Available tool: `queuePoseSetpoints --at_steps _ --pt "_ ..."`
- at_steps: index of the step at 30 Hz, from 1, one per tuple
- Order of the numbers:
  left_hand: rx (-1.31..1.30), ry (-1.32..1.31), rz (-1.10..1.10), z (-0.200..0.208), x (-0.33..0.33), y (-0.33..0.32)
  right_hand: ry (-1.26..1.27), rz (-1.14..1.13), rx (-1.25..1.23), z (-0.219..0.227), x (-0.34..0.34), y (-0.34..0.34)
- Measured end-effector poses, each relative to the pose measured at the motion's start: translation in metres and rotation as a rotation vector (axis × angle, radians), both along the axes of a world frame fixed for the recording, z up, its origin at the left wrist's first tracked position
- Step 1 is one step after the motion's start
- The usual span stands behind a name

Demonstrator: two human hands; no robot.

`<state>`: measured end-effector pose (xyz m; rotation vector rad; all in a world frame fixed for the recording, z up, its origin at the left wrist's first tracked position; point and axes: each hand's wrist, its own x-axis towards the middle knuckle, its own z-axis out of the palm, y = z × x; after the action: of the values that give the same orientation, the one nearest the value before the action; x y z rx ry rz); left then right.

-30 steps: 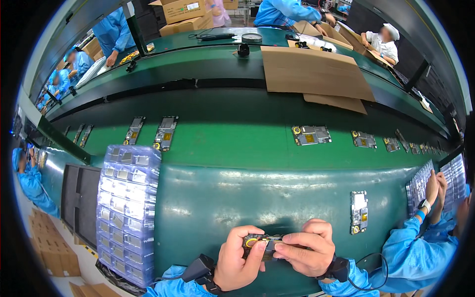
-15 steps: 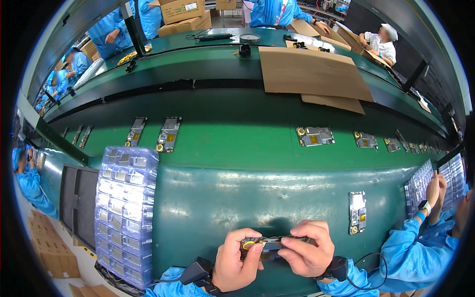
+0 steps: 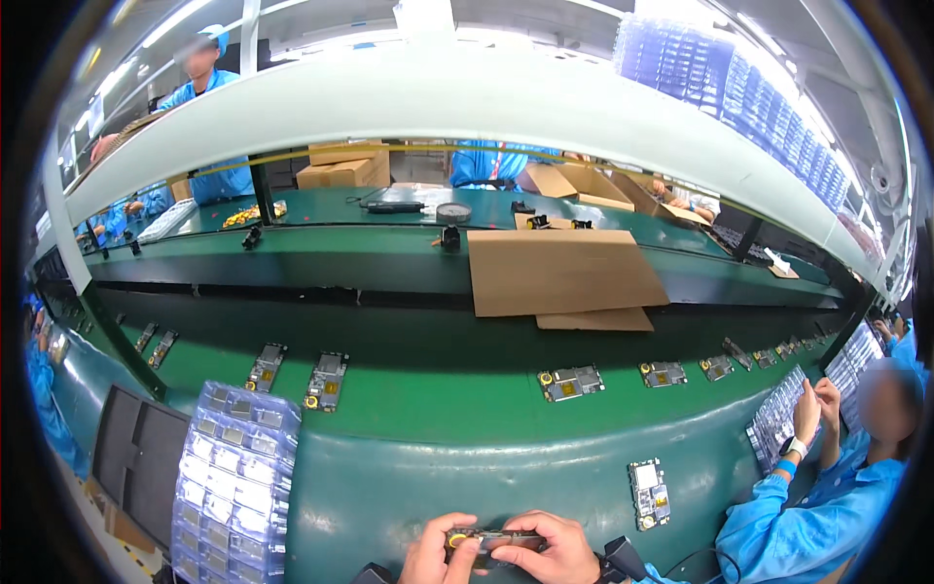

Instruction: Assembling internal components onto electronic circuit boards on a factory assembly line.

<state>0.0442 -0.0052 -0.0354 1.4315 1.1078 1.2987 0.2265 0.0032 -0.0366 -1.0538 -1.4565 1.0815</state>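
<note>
Low in the view, my left hand [image 3: 435, 553] pinches one end of a circuit board [image 3: 498, 536], next to its round yellow part. The fingers and thumb of my right hand [image 3: 556, 552] close on the board's other end. It is tipped nearly edge-on between both hands, and the fingers cover much of it. To the right of my hands, another circuit board [image 3: 648, 494] lies flat on the green mat [image 3: 389, 482]. A clear plastic blister tray [image 3: 233, 487] with small metal-coloured pieces in its pockets stands to the left.
Several circuit boards [image 3: 572, 383] lie spaced along the green strip [image 3: 438, 389] beyond the mat. Flat cardboard [image 3: 564, 273] lies on the ledge behind. A white shelf beam [image 3: 438, 102] crosses overhead. At right a co-worker in blue [image 3: 827, 496] handles another blister tray [image 3: 778, 414].
The view has tilted upward, so the hands and bench sit lower and the overhead shelf shows. Both hands keep their hold on the circuit board.
</note>
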Motion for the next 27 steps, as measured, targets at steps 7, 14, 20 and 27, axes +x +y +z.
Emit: queuePoseSetpoints --at_steps 7,14,20,27 --pt "-0.013 0.184 0.002 0.005 -0.009 0.008 -0.002 0.005 -0.127 -0.009 -0.009 0.005" --pt "-0.168 -0.537 0.353 0.000 -0.002 0.031 -0.280 0.029 -0.096 0.000 -0.028 0.091" --pt "-0.072 -0.071 0.233 -0.094 -0.012 0.060 -0.516 0.033 0.065 -0.016 -0.037 0.251" --pt "-0.110 -0.130 0.346 -0.062 0.011 0.060 -0.516 0.380 0.344 0.066 -0.174 0.240"
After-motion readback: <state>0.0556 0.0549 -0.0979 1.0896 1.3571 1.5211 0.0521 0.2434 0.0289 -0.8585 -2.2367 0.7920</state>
